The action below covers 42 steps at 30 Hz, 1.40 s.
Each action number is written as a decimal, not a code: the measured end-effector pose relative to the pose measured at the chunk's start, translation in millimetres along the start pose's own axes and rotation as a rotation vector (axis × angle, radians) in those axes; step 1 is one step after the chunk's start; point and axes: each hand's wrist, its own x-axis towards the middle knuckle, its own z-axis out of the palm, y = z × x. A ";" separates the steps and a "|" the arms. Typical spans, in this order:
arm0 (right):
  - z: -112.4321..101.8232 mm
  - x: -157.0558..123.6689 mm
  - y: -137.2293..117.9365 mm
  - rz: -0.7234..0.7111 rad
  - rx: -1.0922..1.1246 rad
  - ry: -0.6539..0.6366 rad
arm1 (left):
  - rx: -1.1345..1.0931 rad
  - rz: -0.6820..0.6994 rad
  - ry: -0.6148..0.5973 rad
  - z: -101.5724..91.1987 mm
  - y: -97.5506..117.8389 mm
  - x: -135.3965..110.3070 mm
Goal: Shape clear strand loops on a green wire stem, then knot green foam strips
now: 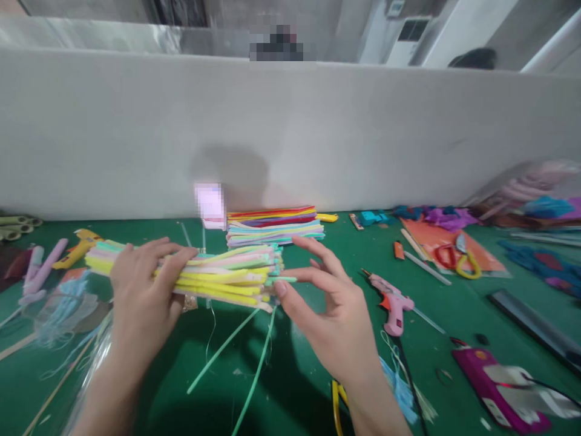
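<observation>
Bundle (222, 277) of yellow, pink, green stems, tight in left hand (147, 278), right hand (336, 309) pinched on green tip (290, 280)

Left grip (147, 275) and right grip (336, 312) are bare, forearms (374, 396) too.

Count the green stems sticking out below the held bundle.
2: one green stem slants down-left, another stem runs to the picture's bottom edge. More may be hidden behind the bundle.
</observation>
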 end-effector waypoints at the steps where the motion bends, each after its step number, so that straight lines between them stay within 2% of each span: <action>1: 0.2 0.2 -0.3 -0.003 0.000 -0.003 | 0.006 0.007 0.007 0.3 0.4 0.2; 7: 3.3 1.6 0.3 -0.022 0.017 -0.040 | 0.011 0.025 -0.001 -0.7 3.5 0.8; 13: -3.5 1.6 4.3 -0.043 0.065 -0.007 | 0.000 0.037 -0.018 0.7 3.0 2.8; 23: -34.9 13.1 20.7 0.042 0.251 0.140 | 0.060 -0.006 0.052 -1.6 -34.6 -5.3; 27: -24.9 10.9 20.8 0.141 0.432 0.053 | 0.061 -0.015 0.082 -0.5 -32.4 -4.5; 30: -6.5 5.2 14.1 0.239 0.582 -0.027 | 0.055 -0.006 0.073 1.1 -25.4 -2.7; 33: 10.7 0.6 6.4 0.265 0.683 -0.048 | 0.051 0.010 0.055 2.4 -18.6 -1.9; 36: 17.6 0.3 5.8 0.233 0.709 -0.010 | 0.041 0.038 0.035 3.4 -14.3 -1.4; 38: 13.2 3.3 10.9 0.211 0.690 0.046 | 0.048 0.038 0.029 4.0 -14.9 -1.5; 40: 0.1 8.7 18.9 0.205 0.668 0.165 | 0.071 0.023 0.027 4.6 -20.8 -2.9; 42: -21.4 15.8 27.3 0.207 0.671 0.358 | 0.109 0.002 0.026 4.5 -32.7 -6.2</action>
